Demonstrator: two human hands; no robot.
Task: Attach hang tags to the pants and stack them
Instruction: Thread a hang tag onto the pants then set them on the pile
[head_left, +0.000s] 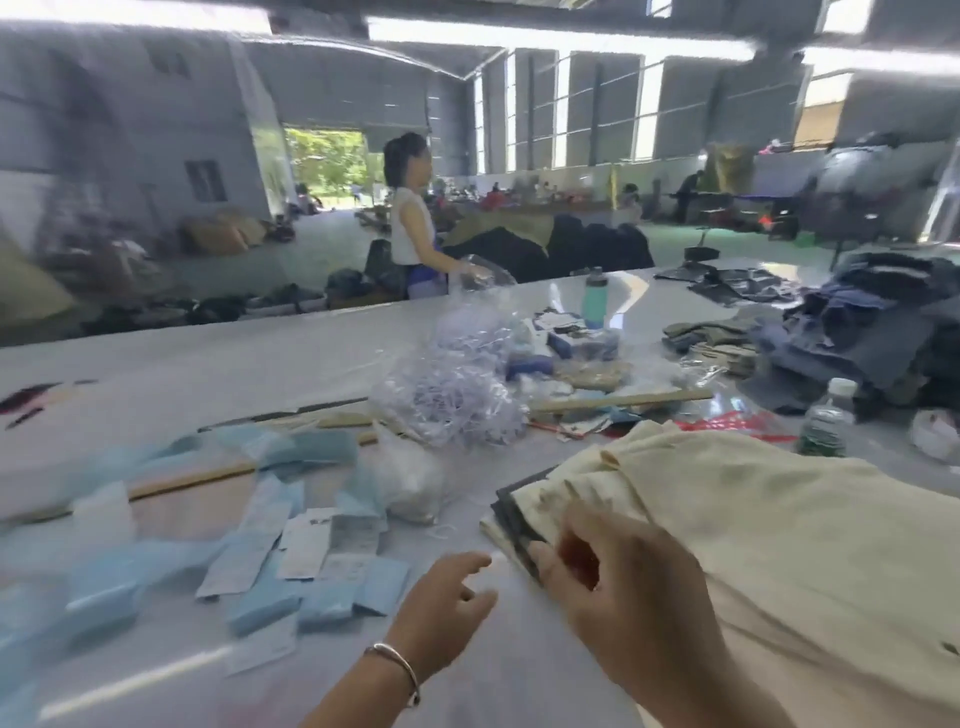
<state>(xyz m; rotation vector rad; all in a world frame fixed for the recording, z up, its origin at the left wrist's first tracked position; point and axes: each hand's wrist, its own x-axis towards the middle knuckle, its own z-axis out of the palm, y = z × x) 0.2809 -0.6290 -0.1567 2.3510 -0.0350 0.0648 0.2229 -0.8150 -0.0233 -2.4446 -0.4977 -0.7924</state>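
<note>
now our right hand (613, 566) pinches the dark hang tag (511, 514) on the cream pants (753, 519) — our left hand (441, 603) hovers released, near tabletop (493, 670).

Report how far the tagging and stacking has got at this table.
Done: I cannot tell, since no finished stack shows. In hand: the right hand grips the edge of the cream pants at a dark tag; the left hand hovers open beside it. Left: loose paper tags lie on the table, and a heap of dark garments waits at far right.
</note>
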